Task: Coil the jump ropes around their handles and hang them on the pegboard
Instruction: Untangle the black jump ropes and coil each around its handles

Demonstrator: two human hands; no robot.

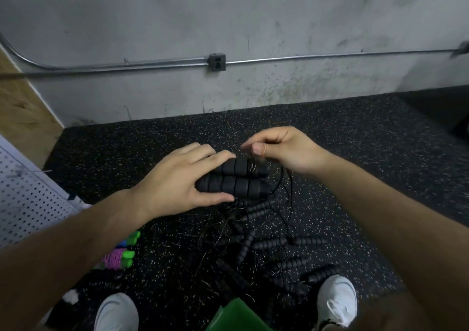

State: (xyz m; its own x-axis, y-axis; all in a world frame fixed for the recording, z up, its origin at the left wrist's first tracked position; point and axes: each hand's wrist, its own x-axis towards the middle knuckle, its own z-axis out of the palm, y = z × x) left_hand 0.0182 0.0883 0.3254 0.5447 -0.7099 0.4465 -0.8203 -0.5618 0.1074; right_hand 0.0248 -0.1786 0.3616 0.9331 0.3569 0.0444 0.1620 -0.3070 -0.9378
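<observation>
I see my left grip (pixel 177 178) curled around two black handles (pixel 238 179) held side by side, thumb beneath, fingers on top. My right grip (pixel 281 150) sits just right of them, pinching the thin cord (pixel 251 166) (a few turns lie on the upper handle). Below both grips, loose ropes (pixel 266 244) tangle on the floor (pixel 355 153); the pegboard (pixel 25 203) is far left.
</observation>
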